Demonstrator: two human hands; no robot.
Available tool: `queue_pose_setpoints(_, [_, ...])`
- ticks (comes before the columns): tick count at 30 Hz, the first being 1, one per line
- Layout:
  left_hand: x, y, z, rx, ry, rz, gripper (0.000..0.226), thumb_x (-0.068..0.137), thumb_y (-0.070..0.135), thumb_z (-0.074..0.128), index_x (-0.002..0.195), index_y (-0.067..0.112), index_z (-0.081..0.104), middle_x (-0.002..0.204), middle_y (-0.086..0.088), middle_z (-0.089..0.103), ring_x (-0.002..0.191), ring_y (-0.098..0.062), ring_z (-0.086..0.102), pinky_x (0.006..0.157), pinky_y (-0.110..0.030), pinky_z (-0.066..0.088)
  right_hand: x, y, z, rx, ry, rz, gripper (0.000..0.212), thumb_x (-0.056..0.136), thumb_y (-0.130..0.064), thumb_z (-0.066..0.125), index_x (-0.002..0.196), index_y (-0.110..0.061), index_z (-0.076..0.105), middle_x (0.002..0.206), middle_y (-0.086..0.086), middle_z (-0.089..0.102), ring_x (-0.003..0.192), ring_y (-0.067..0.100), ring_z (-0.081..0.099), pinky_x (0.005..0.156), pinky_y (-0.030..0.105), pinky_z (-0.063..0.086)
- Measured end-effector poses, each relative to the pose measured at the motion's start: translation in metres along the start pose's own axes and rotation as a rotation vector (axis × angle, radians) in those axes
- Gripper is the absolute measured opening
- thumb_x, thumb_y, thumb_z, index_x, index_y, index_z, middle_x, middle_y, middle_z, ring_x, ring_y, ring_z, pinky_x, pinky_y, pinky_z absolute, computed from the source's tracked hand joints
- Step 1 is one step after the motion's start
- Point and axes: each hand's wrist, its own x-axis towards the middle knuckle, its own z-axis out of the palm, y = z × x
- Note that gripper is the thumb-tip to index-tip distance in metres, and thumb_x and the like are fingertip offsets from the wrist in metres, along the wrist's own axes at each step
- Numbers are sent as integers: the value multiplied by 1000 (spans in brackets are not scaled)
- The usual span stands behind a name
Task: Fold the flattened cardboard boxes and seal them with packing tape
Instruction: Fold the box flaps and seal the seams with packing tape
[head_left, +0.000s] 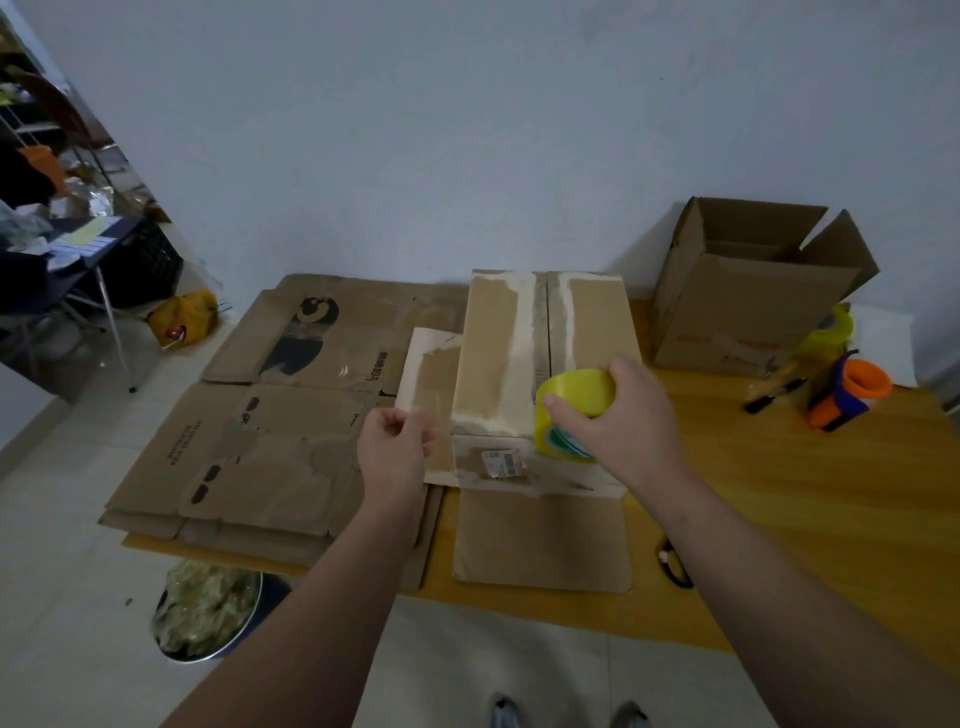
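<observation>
Hands first: the left hand (395, 452) has thumb and forefinger pinched together, apparently on the tape end (435, 415), though the strip is so clear I can barely trace it. The right hand (628, 415) curls round the yellow tape roll (571, 410), held at the near edge of the folded box (545, 338) in the middle of the counter (779, 493). The roll should be light and rigid, best gripped across its rim. The film is likely thin, sticky and prone to folding on itself, so it wants tension. The cardboard looks worn and light. A dark looped object (675, 566) near the counter's front edge is too small to name. Flattened boxes (249, 457) lie stacked to the left; how many I cannot tell. Far right, the open box (748, 296) hides its inside.
</observation>
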Motion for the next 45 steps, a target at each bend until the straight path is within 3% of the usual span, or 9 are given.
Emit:
queue_pose_setpoints(3, [3,-1,-5,44,-5,-11,7,95,17,56,89,13,54,95,-6,67,89,-17,66,77,-30,55,4,-27,0,-266,-89,-50,62,77,-71,56,111,-20,50,101,-3,50,100,20,50,77,31,38])
queue_pose_setpoints(7, [10,-4,-10,56,-2,-37,7,94,17,58,93,11,55,96,-7,66,85,-16,66,70,-26,53,6,-47,9,-390,-173,-102,69,81,-71,52,125,-18,47,120,5,52,112,24,47,93,35,38])
queue_pose_setpoints(19, [20,-25,-9,7,33,-155,5,95,15,56,92,10,56,92,-8,67,83,-16,66,67,-23,52,9,-59,22,-517,-210,-148,71,81,-71,50,128,-18,45,123,6,51,115,25,47,97,37,38])
queue_pose_setpoints(31, [24,-45,-5,9,6,-291,4,92,9,58,90,6,57,88,-10,66,78,-16,64,63,-23,50,11,-50,25,-467,-240,-95,73,79,-73,51,127,-19,47,121,5,53,113,25,48,94,36,38])
queue_pose_setpoints(38, [26,-59,9,-112,-146,-561,10,92,5,58,98,-3,60,78,-11,61,60,-15,53,47,-22,41,15,-45,26,-470,-260,-67,77,77,-77,49,130,-20,47,120,5,55,113,26,50,93,38,41])
queue_pose_setpoints(42, [29,-59,-2,-28,-240,-727,24,88,23,68,95,4,57,63,-3,45,53,-13,40,48,-25,35,16,-47,24,-474,-264,-71,76,77,-76,50,128,-19,48,119,6,55,112,27,51,92,38,41])
queue_pose_setpoints(44, [33,-54,-6,128,-227,-650,37,84,31,72,105,4,58,73,-4,49,63,-16,45,58,-28,40,17,-48,23,-469,-270,-74,76,78,-75,50,129,-19,47,120,6,55,113,27,50,92,38,41])
queue_pose_setpoints(45, [36,-53,-7,207,-179,-551,43,84,31,71,114,6,54,88,-6,54,74,-18,49,66,-31,44,17,-48,23,-469,-271,-74,76,78,-76,50,129,-19,47,120,6,55,114,27,50,92,38,41])
